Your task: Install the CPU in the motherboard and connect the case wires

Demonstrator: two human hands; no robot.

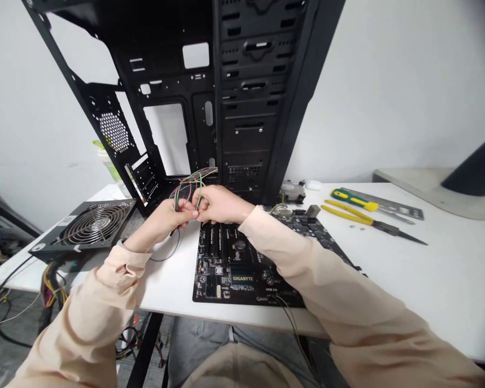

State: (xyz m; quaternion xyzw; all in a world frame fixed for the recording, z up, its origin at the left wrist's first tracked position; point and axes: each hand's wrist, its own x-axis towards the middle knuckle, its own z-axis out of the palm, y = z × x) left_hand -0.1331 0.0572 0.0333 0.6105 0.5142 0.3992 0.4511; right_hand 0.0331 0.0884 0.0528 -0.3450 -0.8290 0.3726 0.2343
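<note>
Thin coloured wires (201,175) run out of the black computer case (246,116) and down to my two hands. My left hand (178,216) is closed on some of these wires, its thumb and forefinger pinched. Fingertip to fingertip with it, my right hand (218,205) pinches a green and white wire near its end. Whatever connector lies between the fingertips is too small and covered to make out. Below my hands a black Gigabyte motherboard (242,278) lies flat on the white table (167,291), partly hidden by my right sleeve.
To the left sits a power supply (99,223) with a bundle of cables (52,285) over the table edge. Pliers (359,215), a green and yellow screwdriver (353,199) and a metal I/O plate (404,207) lie at the right. A cooler fan (293,191) stands behind the motherboard.
</note>
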